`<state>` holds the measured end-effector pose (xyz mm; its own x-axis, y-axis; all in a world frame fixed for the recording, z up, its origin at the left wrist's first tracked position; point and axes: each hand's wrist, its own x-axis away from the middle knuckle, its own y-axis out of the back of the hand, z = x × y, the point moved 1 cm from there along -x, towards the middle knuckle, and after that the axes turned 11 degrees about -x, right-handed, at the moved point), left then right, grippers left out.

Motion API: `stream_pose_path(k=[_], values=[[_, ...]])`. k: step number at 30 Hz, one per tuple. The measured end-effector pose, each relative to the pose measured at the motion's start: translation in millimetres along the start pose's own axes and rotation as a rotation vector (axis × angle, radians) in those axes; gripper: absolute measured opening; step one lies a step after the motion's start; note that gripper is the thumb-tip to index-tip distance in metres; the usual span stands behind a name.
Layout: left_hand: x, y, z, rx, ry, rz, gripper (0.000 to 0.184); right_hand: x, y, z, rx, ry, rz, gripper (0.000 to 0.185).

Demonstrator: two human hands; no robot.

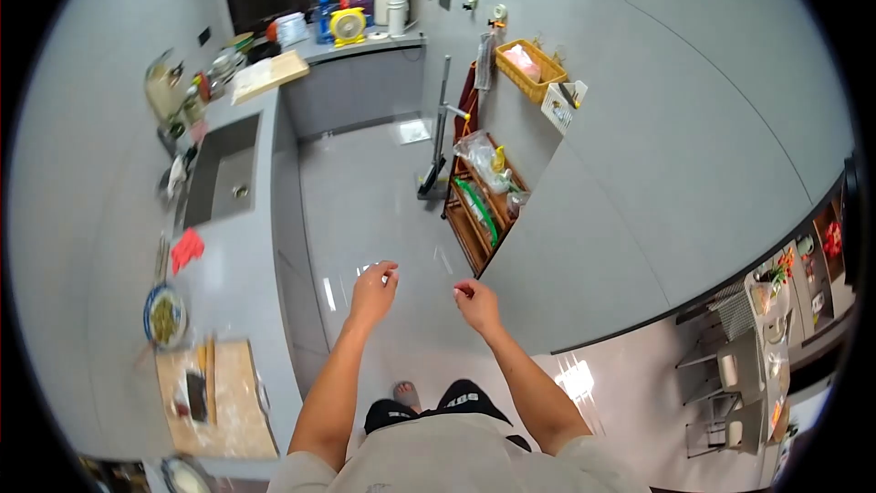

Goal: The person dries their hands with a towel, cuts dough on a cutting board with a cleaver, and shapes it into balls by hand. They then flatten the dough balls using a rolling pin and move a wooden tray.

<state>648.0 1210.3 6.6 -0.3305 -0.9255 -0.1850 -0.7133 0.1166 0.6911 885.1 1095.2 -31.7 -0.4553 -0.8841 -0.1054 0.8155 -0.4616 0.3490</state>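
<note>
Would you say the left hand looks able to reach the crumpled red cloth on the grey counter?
Probably yes, reaching leftward; no object appears between the left hand and red cloth.

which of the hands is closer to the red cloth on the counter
Left. The left hand is in the air, with the red cloth off to its left on the counter; the right hand is farther over, away from the counter.

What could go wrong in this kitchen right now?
The shiny floor could be slippery under that foot. The rolling pin might roll off its board if bumped. And the red cloth, lying close to the sink, might slip in.
</note>
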Motion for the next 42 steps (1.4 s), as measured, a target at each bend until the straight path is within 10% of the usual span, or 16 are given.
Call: stream_pose_path(k=[26,30,33,42], values=[[-887,-238,-14,0.296,-0.199,0.52,0.033,-882,-13,-62,0.056,-0.089,-0.392,0.036],[-974,-261,-23,0.403,-0.247,0.679,0.036,-962,-16,-102,0.229,0.081,-0.781,0.073],[-1025,-277,-39,0.433,-0.216,0.832,0.04,-990,-6,-107,-0.139,-0.264,-0.584,0.045],[-1054,-334,-107,0.79,-0.119,0.931,0.04,-975,-33,-41,0.14,-0.142,-0.76,0.029]])
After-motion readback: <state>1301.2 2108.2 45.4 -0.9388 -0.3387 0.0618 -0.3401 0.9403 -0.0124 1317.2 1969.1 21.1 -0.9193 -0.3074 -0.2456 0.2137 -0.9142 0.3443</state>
